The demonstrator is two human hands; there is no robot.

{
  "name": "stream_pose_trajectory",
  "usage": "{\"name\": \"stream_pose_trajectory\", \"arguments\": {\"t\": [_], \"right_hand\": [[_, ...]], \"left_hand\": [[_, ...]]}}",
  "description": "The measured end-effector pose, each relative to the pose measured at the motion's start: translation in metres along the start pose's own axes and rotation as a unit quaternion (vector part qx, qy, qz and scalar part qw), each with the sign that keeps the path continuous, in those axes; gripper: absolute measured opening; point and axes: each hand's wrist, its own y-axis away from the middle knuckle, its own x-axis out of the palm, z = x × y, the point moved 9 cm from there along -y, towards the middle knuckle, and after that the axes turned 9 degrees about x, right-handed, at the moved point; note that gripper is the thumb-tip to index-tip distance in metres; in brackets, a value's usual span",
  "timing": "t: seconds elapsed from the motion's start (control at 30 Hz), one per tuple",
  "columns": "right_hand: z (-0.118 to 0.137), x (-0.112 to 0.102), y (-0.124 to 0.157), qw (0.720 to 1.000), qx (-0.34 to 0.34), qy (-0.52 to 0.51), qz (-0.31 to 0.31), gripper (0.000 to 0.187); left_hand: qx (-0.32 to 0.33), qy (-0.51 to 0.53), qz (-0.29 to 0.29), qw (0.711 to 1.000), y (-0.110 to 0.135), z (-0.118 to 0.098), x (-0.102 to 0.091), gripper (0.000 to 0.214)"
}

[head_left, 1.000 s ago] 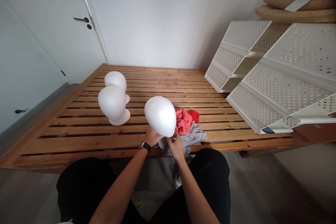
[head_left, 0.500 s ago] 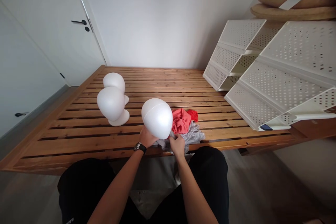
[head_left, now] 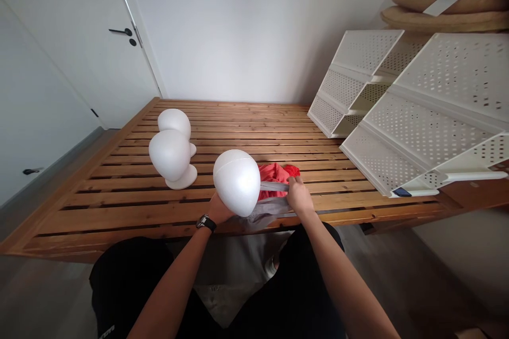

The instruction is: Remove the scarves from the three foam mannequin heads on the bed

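Note:
In front of me stands a white foam mannequin head (head_left: 237,182). My left hand (head_left: 218,210), with a watch on its wrist, is at the neck below it, closed around it; most of its fingers are hidden by the head. My right hand (head_left: 299,196) pinches a strip of thin grey scarf (head_left: 274,186), pulled taut sideways from the neck. More of this grey fabric (head_left: 262,214) hangs loosely below, by the bench edge. Behind the strip lies a crumpled coral-red cloth (head_left: 274,172), with a brighter red piece (head_left: 292,170) beside it.
Two more white foam heads, a nearer one (head_left: 170,154) and a farther one (head_left: 175,121), stand to the left on the slatted wooden bench (head_left: 119,206). White perforated racks (head_left: 429,122) are at the right, below stacked tan cushions (head_left: 445,18). A wall closes off the back.
My right hand has moved right and slightly up, stretching the grey scarf into a taut strip over the coral cloth. The foam head has tilted slightly; my left hand stays at its neck.

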Motion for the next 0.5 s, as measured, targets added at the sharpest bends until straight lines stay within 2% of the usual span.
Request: {"name": "stream_pose_trajectory", "arguments": {"t": [0.1,0.2,0.27,0.37,0.43,0.5], "right_hand": [[0.006,-0.018,-0.015,0.997,0.001,0.012,-0.072,0.035],[0.01,-0.019,-0.028,0.998,0.0,0.017,-0.065,0.021],[0.016,-0.026,-0.035,0.998,-0.01,0.029,-0.058,0.02],[0.033,-0.052,-0.051,0.993,-0.038,0.076,-0.087,0.027],[0.055,-0.074,-0.063,0.972,-0.088,0.168,-0.136,0.032],[0.079,-0.083,-0.078,0.932,-0.155,0.287,-0.158,0.033]], "left_hand": [[0.0,0.025,-0.011,1.0,-0.003,0.0,-0.006,0.073],[-0.004,0.018,-0.02,1.0,-0.007,0.004,-0.019,0.071],[-0.01,0.012,-0.011,1.0,-0.011,0.006,-0.027,0.069],[-0.016,0.024,0.005,1.0,-0.02,0.004,-0.033,0.063],[-0.004,0.042,0.009,0.999,-0.029,-0.002,-0.035,0.065],[0.018,0.065,0.003,0.998,-0.04,-0.012,-0.037,0.073]]}}
